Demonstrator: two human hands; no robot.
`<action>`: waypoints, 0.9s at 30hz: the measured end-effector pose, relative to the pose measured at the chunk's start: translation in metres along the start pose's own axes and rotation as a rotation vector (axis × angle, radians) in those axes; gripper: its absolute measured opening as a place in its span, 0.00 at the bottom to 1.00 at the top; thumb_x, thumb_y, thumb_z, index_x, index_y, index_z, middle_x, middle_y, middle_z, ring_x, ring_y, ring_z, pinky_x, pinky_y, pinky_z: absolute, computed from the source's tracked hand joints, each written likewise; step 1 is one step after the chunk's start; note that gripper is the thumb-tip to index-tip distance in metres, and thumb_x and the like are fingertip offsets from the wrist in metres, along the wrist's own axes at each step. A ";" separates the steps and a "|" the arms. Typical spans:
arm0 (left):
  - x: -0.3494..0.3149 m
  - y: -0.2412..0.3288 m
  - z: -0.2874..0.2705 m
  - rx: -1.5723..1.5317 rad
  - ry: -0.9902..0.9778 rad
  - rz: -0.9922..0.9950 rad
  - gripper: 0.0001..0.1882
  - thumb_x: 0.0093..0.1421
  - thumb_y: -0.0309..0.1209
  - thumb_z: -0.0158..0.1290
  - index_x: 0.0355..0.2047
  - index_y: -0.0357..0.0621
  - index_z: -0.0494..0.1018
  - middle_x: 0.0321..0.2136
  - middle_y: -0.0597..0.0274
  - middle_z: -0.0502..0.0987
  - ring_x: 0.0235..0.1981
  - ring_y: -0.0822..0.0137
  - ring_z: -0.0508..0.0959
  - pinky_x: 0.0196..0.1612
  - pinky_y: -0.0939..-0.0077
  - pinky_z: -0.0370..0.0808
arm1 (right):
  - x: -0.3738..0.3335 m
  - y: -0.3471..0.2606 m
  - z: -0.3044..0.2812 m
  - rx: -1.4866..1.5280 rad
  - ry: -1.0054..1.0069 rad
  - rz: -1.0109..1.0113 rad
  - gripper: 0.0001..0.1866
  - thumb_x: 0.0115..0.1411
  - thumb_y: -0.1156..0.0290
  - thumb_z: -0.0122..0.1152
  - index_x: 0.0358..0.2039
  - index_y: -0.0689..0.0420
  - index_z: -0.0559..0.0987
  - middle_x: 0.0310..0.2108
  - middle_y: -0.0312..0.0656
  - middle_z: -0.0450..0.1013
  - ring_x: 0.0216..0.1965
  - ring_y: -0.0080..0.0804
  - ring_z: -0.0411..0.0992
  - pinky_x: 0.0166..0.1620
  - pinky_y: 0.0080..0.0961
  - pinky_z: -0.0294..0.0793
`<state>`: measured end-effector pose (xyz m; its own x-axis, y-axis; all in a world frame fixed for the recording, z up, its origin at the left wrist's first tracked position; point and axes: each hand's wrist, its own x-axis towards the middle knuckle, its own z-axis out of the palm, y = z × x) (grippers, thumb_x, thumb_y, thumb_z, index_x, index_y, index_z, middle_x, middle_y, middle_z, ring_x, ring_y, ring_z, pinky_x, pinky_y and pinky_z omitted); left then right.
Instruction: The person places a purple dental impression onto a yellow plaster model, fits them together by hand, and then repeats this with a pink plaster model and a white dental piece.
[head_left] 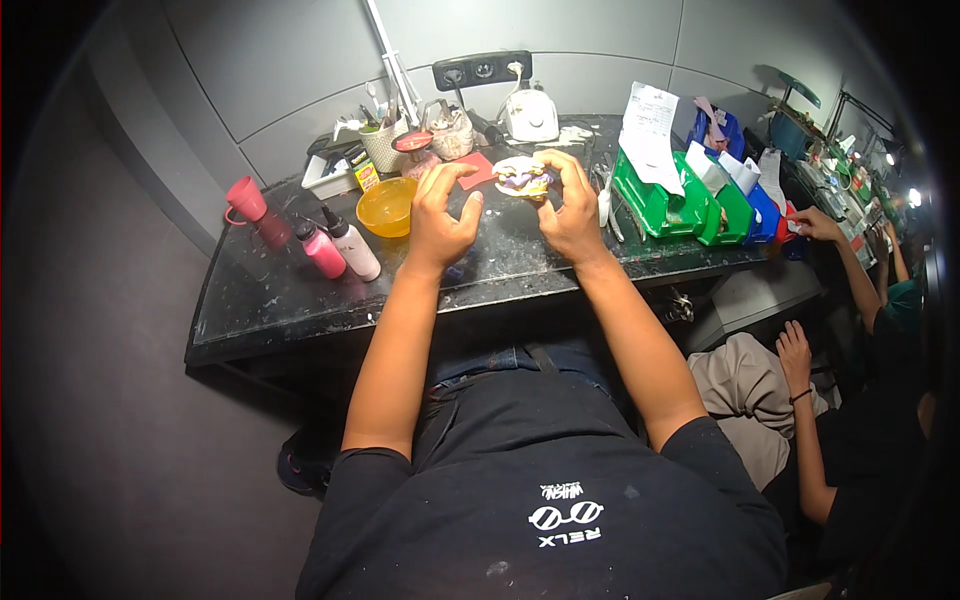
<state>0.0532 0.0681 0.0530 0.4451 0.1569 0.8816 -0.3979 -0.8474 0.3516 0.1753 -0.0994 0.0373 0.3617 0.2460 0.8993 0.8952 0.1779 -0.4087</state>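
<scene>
Sitting closest is the front strip of the black table (pixel 270 315), all scuffed with whitish marks. Over on the left there's a pink bottle (pixel 324 255) right beside a pale bottle (pixel 355 252), both with dark nozzle tops, and a red cup (pixel 245 197) a bit past them.

Next come the hands. Left hand (pixel 442 222) is up with fingers curled and thumb spread, nothing in it, and it blocks the right edge of the yellow bowl (pixel 382 210). Right hand (pixel 574 222) has a small whitish piece (pixel 518 178) with purple and yellow bits pinched at its right side by thumb and fingers, so the piece is held up between the two hands, above the table.

Just right of that hand are some thin tools (pixel 604 205), then the green bins (pixel 667 215) crowding that side. A white paper (pixel 650 135) covers part of the bigger one. Somebody else's hand (pixel 818 223) is further right.

Behind the piece there's a red card (pixel 478 168), then a white machine (pixel 531 116), and the black socket strip (pixel 485 70) on the wall.
</scene>
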 end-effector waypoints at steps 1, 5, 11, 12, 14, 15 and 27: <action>0.000 0.000 0.000 -0.002 0.002 0.002 0.14 0.52 0.23 0.58 0.41 0.38 0.77 0.38 0.49 0.80 0.44 0.47 0.78 0.51 0.60 0.73 | 0.000 -0.001 0.000 -0.015 -0.003 -0.003 0.28 0.47 0.91 0.60 0.51 0.64 0.73 0.50 0.54 0.74 0.53 0.52 0.75 0.57 0.37 0.75; 0.000 0.001 0.000 -0.005 0.002 0.002 0.13 0.53 0.23 0.58 0.40 0.38 0.77 0.38 0.49 0.80 0.44 0.46 0.78 0.52 0.60 0.73 | 0.000 -0.001 0.000 -0.011 0.004 -0.004 0.27 0.47 0.90 0.61 0.50 0.64 0.73 0.50 0.53 0.74 0.53 0.53 0.75 0.57 0.38 0.75; 0.001 0.006 -0.001 0.010 -0.074 0.035 0.20 0.50 0.24 0.61 0.46 0.40 0.76 0.43 0.49 0.79 0.48 0.47 0.77 0.54 0.58 0.73 | 0.001 -0.004 -0.003 -0.085 -0.026 -0.038 0.27 0.46 0.87 0.65 0.49 0.62 0.74 0.49 0.51 0.75 0.52 0.52 0.73 0.57 0.40 0.73; 0.002 0.007 0.000 0.023 -0.105 0.071 0.24 0.49 0.24 0.63 0.49 0.41 0.75 0.46 0.49 0.78 0.50 0.47 0.76 0.55 0.57 0.72 | 0.002 -0.007 -0.004 -0.108 -0.036 -0.073 0.27 0.45 0.86 0.66 0.49 0.62 0.74 0.49 0.51 0.75 0.51 0.52 0.73 0.56 0.40 0.73; 0.002 0.005 0.002 0.037 -0.136 0.106 0.29 0.48 0.25 0.65 0.53 0.42 0.73 0.49 0.49 0.77 0.53 0.47 0.76 0.57 0.57 0.72 | 0.002 -0.010 -0.004 -0.131 -0.045 -0.107 0.27 0.45 0.86 0.66 0.49 0.62 0.75 0.49 0.50 0.75 0.51 0.51 0.73 0.56 0.39 0.73; 0.002 0.003 0.003 0.026 -0.146 0.115 0.31 0.47 0.25 0.66 0.54 0.43 0.72 0.51 0.49 0.77 0.55 0.47 0.75 0.59 0.57 0.71 | 0.002 -0.011 -0.004 -0.118 -0.063 -0.102 0.27 0.44 0.86 0.66 0.48 0.62 0.75 0.49 0.50 0.75 0.50 0.51 0.73 0.56 0.39 0.74; -0.002 0.000 0.004 0.018 -0.201 0.079 0.35 0.45 0.21 0.68 0.56 0.43 0.73 0.52 0.51 0.78 0.55 0.49 0.76 0.59 0.59 0.72 | 0.000 -0.011 -0.001 -0.117 -0.162 -0.195 0.29 0.42 0.85 0.67 0.49 0.61 0.76 0.49 0.49 0.75 0.51 0.50 0.73 0.55 0.39 0.74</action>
<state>0.0552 0.0654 0.0499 0.5648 -0.0127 0.8251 -0.4244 -0.8620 0.2772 0.1659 -0.1025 0.0423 0.1420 0.3686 0.9187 0.9712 0.1275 -0.2013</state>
